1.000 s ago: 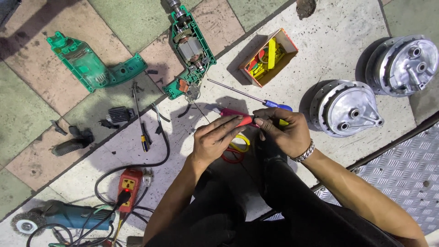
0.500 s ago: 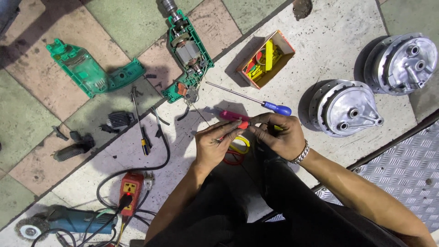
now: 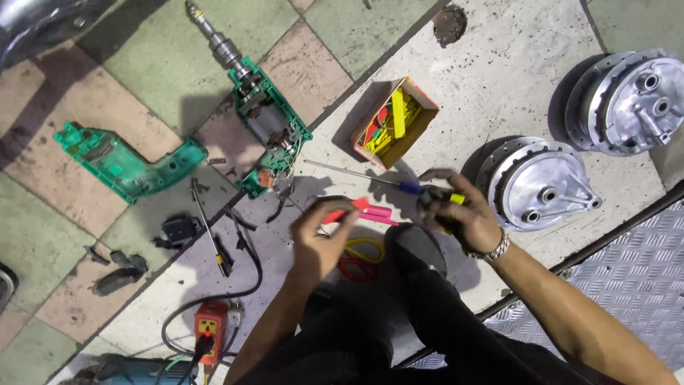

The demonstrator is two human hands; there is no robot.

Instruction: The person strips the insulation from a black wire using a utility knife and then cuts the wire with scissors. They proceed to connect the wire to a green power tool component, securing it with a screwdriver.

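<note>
Tiled floor [image 3: 142, 78] and pale concrete slab [image 3: 513, 64] fill the view; a ribbed metal plate [image 3: 634, 285] is cut off at the 4 o'clock corner. Two grey cast wheel hubs lie at 2 to 3 o'clock: the far hub [image 3: 630, 100] is clipped by the right edge, the near hub [image 3: 538, 184] is whole and just beside the right wrist. An opened green drill [image 3: 260, 117] lies at 11 o'clock with motor exposed, its detached green shell half [image 3: 121, 158] well apart at 9 o'clock. A blue power tool [image 3: 125, 371] at 7 o'clock is cut by the bottom edge.

The person's dark-clothed legs [image 3: 399, 314] hide the floor beneath, and cover part of the yellow and red loops [image 3: 363, 258] lying between the hands; what those loops are cannot be told.

Left hand [image 3: 320, 239] is raised near centre, fingers curled and pinching a red-pink tool [image 3: 360, 212] by its near end; motion blur hides the tool's tip. Right hand [image 3: 456, 217] is closed around a small yellow-and-dark object [image 3: 449, 203], too blurred to identify. A blue-handled screwdriver [image 3: 370, 178] lies just above both hands, handle near the right fingers.

Open concrete lies toward 1 o'clock, past the small cardboard box [image 3: 395, 121] of yellow and red parts. Toward 8 o'clock, a red socket block [image 3: 210, 324] and black cable [image 3: 242, 274] crowd the floor.
</note>
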